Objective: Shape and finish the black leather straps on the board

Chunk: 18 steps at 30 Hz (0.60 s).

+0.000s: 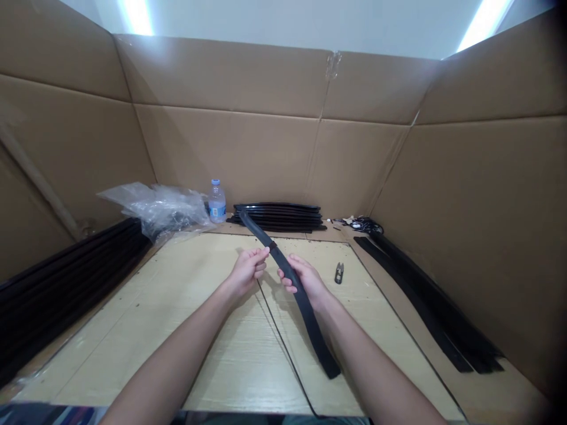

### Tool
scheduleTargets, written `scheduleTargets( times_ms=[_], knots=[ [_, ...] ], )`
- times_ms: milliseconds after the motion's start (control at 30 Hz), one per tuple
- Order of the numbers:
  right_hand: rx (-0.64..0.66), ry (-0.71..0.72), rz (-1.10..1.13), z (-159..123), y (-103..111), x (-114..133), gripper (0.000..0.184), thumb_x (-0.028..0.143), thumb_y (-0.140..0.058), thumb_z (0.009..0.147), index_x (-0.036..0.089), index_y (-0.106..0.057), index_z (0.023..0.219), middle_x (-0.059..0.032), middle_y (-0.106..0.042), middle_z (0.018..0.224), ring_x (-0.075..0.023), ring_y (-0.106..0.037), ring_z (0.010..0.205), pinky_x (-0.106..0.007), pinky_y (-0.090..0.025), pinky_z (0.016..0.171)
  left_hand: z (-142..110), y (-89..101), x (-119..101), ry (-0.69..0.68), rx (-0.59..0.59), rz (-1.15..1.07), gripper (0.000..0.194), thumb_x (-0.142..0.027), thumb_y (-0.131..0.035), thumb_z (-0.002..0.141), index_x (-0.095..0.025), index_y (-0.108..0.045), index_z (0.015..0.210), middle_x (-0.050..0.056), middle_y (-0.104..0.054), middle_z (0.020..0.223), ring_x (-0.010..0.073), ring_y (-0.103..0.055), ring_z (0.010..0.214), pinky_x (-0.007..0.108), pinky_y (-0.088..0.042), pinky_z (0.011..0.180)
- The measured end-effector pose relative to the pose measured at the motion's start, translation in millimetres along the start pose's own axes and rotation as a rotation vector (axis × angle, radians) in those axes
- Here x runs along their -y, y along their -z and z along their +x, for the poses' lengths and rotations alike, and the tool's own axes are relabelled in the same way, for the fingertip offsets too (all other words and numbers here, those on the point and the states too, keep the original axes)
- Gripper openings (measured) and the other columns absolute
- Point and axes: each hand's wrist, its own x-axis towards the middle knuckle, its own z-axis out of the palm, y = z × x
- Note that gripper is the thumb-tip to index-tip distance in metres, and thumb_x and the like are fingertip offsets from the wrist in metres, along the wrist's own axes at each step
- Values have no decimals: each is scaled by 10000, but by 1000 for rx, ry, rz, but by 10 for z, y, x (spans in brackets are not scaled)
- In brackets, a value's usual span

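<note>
Cord (284,342) pinched in your left fingers (258,258) lies just left of the black strip (308,313), which slants far-left to near-right, clasped by your right fingers (287,282).

Head camera: you wear this single view on your head, and it looks forward and down from above the near edge of the desk (177,277).
Far side: you face the desk's far edge, with the cardboard back wall (230,141) beyond it.
Forearms: yours enter at the bottom, nearest the lens; your left hand (248,271) and right hand (305,277) lie farther out, over the desk.
Ceiling: your wide view runs from the desk's near edge up past the wall's top to the ceiling (287,23).
</note>
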Motion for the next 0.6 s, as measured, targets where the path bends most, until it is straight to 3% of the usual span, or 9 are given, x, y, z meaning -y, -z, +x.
scheduleTargets(
  times_ms=[167,333,467,600],
  knots=[
    [2,-12,-15,-26,1,45,234,294,-682,743,179,-480,768,-11,-611,655,-67,-499,475,-135,-342,377,1,9,-40,15,13,-12,355,-407,-689,700,-136,-466,642,-118,-186,495,7,-128,364,154,-75,348],
    [16,-69,-73,-76,-49,29,306,200,-735,691,168,-561,940,14,-596,673,-78,-537,535,-153,-435,421,-11,-3,-53,17,35,8,377,-400,-713,676,-136,-455,600,-113,-203,482,11,-134,375,169,-64,360],
    [92,-113,-115,-115,-85,-18,287,217,-749,670,149,-578,890,17,-596,695,-91,-559,535,-233,-528,485,-53,7,-90,38,85,38,346,-335,-754,640,-126,-481,605,-103,-247,474,11,-150,384,176,-72,368],
    [177,-124,-142,-154,-109,-33,317,260,-752,667,158,-514,850,-15,-642,695,-126,-594,490,-270,-526,452,-92,33,-138,59,130,71,319,-323,-771,618,-100,-552,684,-93,-291,486,8,-143,391,173,-63,364]
  ],
)
